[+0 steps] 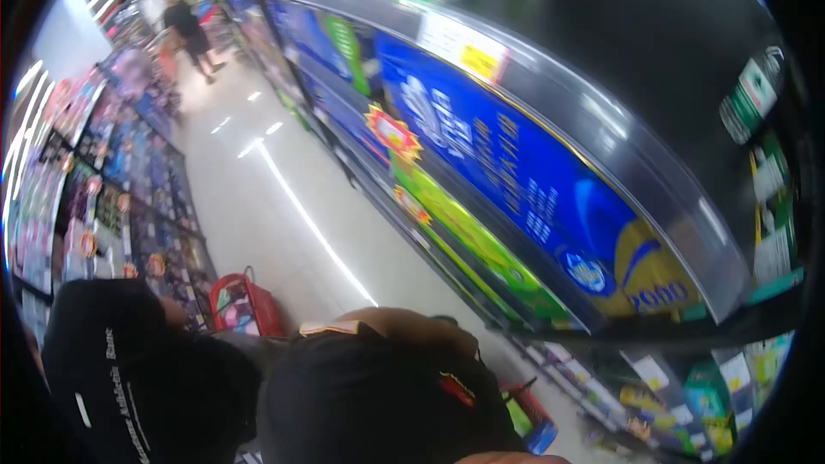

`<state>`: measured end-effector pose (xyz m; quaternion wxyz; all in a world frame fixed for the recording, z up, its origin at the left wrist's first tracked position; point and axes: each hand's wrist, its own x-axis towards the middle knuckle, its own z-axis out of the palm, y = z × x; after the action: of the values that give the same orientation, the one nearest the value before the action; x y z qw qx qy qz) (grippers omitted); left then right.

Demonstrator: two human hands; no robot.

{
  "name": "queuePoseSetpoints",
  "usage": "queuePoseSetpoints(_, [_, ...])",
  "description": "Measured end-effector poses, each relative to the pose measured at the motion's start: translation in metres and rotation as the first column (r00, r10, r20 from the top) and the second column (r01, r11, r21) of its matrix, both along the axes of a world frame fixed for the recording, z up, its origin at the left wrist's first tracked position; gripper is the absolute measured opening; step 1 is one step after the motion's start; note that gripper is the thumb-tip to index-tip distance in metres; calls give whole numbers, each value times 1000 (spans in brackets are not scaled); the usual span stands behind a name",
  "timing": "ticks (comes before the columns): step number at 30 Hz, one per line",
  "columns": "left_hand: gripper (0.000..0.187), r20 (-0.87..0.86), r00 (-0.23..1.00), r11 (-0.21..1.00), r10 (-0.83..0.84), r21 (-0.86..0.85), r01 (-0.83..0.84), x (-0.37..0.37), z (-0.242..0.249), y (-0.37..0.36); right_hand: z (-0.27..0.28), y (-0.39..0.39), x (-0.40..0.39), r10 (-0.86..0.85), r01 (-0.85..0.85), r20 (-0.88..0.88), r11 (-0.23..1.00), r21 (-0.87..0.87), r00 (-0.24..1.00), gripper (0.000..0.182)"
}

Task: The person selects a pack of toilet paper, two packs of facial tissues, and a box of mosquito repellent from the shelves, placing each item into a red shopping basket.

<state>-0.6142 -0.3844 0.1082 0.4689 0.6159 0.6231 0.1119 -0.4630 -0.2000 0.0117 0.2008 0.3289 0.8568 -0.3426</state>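
Observation:
Neither of my hands shows with its fingers in the head view. At the bottom middle, a black shirt with a small red emblem fills the view, and a bare forearm runs along its upper edge. Right beside that shirt is a red shopping basket with green and blue packs in it, partly hidden. The nearest shelf carries large blue packs behind a clear plastic edge strip. A white and yellow price label sits on that strip.
A person in a black top with white lettering stands close at lower left. Beyond is another red basket on the pale aisle floor. Stocked shelves line the left side. Another person is farther along the aisle.

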Motion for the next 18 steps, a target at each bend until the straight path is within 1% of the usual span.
queuePoseSetpoints(3, [36, -14, 1000, 999, 5, -44, -6, -6, 8, -3, 4, -1, 14, -40, 40, -9, 999, -19, 999, 57])
queuePoseSetpoints(5, [35, -20, 999, 998, -30, -62, 29, -7, 13, -1, 5, -2, 26, -68, 68, -4, 997, -26, 998, 57])
queuePoseSetpoints(6, [35, -72, 979, 982, -189, -10, 189, -11, 19, 1, 5, -3, 33, -85, 85, -5, 996, -31, 996, 57])
queuePoseSetpoints(9, [35, -109, 977, 980, -185, 56, 192, -5, 10, 0, 3, -6, 57, -120, 121, 18, 992, -29, 993, 58])
queuePoseSetpoints(10, [35, -97, 985, 988, -145, 37, 149, -3, 7, 0, 3, -7, 67, -130, 131, 26, 991, -26, 991, 58])
queuePoseSetpoints(15, [38, -35, 999, 997, 42, -66, -44, -3, 42, 0, -6, -16, 122, -127, 127, 89, 992, 5, 988, 59])
queuePoseSetpoints(17, [38, 42, 993, 993, 112, -33, -111, -6, 36, -2, -13, -27, 148, -98, 94, 125, 995, 36, 987, 59])
queuePoseSetpoints(18, [38, 115, 981, 987, 155, 28, -159, -11, 49, -4, -15, -34, 159, -91, 83, 144, 995, 56, 985, 59])
